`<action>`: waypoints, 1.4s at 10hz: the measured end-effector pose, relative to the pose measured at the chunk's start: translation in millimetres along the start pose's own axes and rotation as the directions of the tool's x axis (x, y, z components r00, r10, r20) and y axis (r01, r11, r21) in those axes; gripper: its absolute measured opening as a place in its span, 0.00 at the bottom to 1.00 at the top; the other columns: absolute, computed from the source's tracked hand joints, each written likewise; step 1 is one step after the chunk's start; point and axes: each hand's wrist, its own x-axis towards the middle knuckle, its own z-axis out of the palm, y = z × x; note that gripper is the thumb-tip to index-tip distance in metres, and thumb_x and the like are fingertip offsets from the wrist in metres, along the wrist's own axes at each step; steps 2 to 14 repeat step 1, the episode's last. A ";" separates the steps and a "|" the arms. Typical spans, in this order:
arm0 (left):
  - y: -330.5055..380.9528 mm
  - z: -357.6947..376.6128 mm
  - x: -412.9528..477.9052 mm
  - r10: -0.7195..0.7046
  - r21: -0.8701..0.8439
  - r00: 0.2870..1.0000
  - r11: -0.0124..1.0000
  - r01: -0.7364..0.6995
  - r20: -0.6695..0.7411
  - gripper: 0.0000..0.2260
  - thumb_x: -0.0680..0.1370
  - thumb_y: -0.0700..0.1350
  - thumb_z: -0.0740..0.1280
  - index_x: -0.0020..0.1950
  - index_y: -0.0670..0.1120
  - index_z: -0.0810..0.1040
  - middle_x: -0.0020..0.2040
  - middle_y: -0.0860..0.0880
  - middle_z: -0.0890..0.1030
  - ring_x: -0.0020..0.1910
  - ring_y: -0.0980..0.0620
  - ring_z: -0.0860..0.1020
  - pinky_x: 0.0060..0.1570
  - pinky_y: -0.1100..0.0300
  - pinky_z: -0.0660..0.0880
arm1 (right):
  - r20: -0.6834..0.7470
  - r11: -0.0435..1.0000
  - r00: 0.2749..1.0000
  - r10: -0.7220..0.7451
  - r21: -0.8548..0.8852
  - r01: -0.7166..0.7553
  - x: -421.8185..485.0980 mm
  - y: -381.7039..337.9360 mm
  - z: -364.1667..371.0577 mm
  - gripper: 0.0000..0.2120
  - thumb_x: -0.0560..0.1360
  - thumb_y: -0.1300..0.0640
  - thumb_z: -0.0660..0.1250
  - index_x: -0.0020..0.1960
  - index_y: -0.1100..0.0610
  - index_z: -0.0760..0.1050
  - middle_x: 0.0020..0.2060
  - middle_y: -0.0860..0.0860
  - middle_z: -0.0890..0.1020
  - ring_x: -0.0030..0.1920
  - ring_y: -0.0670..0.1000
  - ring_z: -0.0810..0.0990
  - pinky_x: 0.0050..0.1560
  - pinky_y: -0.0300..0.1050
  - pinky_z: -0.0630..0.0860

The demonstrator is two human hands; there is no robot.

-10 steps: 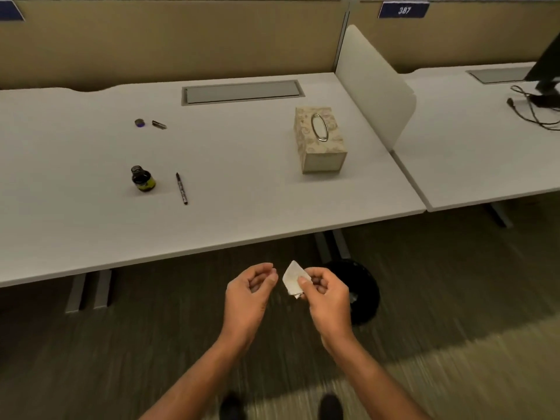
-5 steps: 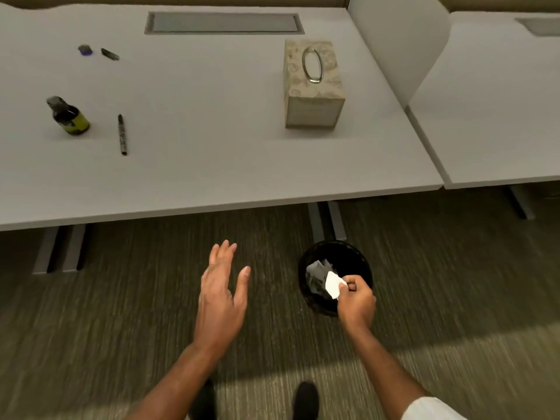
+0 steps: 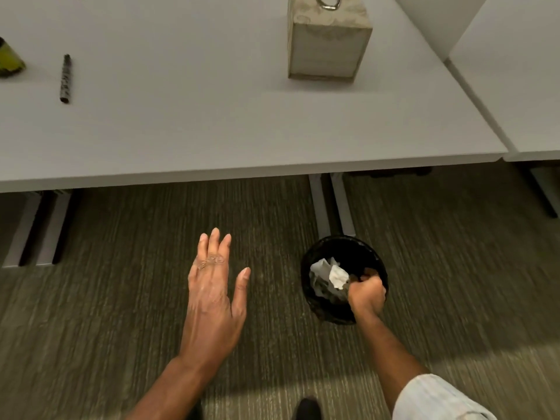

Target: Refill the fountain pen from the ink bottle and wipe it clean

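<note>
- Right now the right hand hangs in the mouth of the black wastebasket, fingers curled tight, pinching a crumpled white tissue at its near edge.
- Directly beneath that tissue lie other crumpled papers in the basket, so letting go should drop it straight in. No sideways travel looks needed.
- The left hand hovers palm-down above the carpet, left of the basket and apart from it, fingers straight, thumb spread, holding nothing.
- Outward and up from both hands, the fountain pen lies flat on the white desk, far to the left. Its long axis runs away from the person, nearly square to the desk's front edge.
- Just left of the pen, the ink bottle sits at the frame's edge, partly cut off; whether it is capped cannot be told.
- Of the two hands, the left is clearly nearer the pen, so any reach back to it would likely fall to that side.
- A tissue box stands on the desk beyond the basket, well apart from the pen.
- With the tissue held over the bin, the task is probably near its close.
</note>
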 end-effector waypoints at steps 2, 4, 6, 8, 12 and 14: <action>0.3 0.0 -0.9 0.008 -0.006 0.999 1.000 -0.008 -0.039 0.28 0.83 0.48 0.61 0.82 0.47 0.57 0.84 0.50 0.54 0.83 0.56 0.44 0.81 0.47 0.50 | -0.052 0.997 0.998 -0.035 -0.074 0.031 8.4 12.0 6.1 0.16 0.74 0.61 0.68 0.61 0.60 0.79 0.58 0.62 0.83 0.60 0.65 0.80 0.62 0.57 0.77; 0.3 0.0 -0.9 0.008 -0.006 0.999 1.000 -0.008 -0.039 0.28 0.83 0.48 0.61 0.82 0.47 0.57 0.84 0.50 0.54 0.83 0.56 0.44 0.81 0.47 0.50 | -0.052 0.997 0.998 -0.035 -0.074 0.031 8.4 12.0 6.1 0.16 0.74 0.61 0.68 0.61 0.60 0.79 0.58 0.62 0.83 0.60 0.65 0.80 0.62 0.57 0.77; 0.3 0.0 -0.9 0.008 -0.006 0.999 1.000 -0.008 -0.039 0.28 0.83 0.48 0.61 0.82 0.47 0.57 0.84 0.50 0.54 0.83 0.56 0.44 0.81 0.47 0.50 | -0.052 0.997 0.998 -0.035 -0.074 0.031 8.4 12.0 6.1 0.16 0.74 0.61 0.68 0.61 0.60 0.79 0.58 0.62 0.83 0.60 0.65 0.80 0.62 0.57 0.77; 0.3 0.0 -0.9 0.008 -0.006 0.999 1.000 -0.008 -0.039 0.28 0.83 0.48 0.61 0.82 0.47 0.57 0.84 0.50 0.54 0.83 0.56 0.44 0.81 0.47 0.50 | -0.052 0.997 0.998 -0.035 -0.074 0.031 8.4 12.0 6.1 0.16 0.74 0.61 0.68 0.61 0.60 0.79 0.58 0.62 0.83 0.60 0.65 0.80 0.62 0.57 0.77; 0.3 0.0 -0.9 0.008 -0.006 0.999 1.000 -0.008 -0.039 0.28 0.83 0.48 0.61 0.82 0.47 0.57 0.84 0.50 0.54 0.83 0.56 0.44 0.81 0.47 0.50 | -0.052 0.997 0.998 -0.035 -0.074 0.031 8.4 12.0 6.1 0.16 0.74 0.61 0.68 0.61 0.60 0.79 0.58 0.62 0.83 0.60 0.65 0.80 0.62 0.57 0.77; 0.3 0.0 -0.9 0.008 -0.006 0.999 1.000 -0.008 -0.039 0.28 0.83 0.48 0.61 0.82 0.47 0.57 0.84 0.50 0.54 0.83 0.56 0.44 0.81 0.47 0.50 | -0.052 0.997 0.998 -0.035 -0.074 0.031 8.4 12.0 6.1 0.16 0.74 0.61 0.68 0.61 0.60 0.79 0.58 0.62 0.83 0.60 0.65 0.80 0.62 0.57 0.77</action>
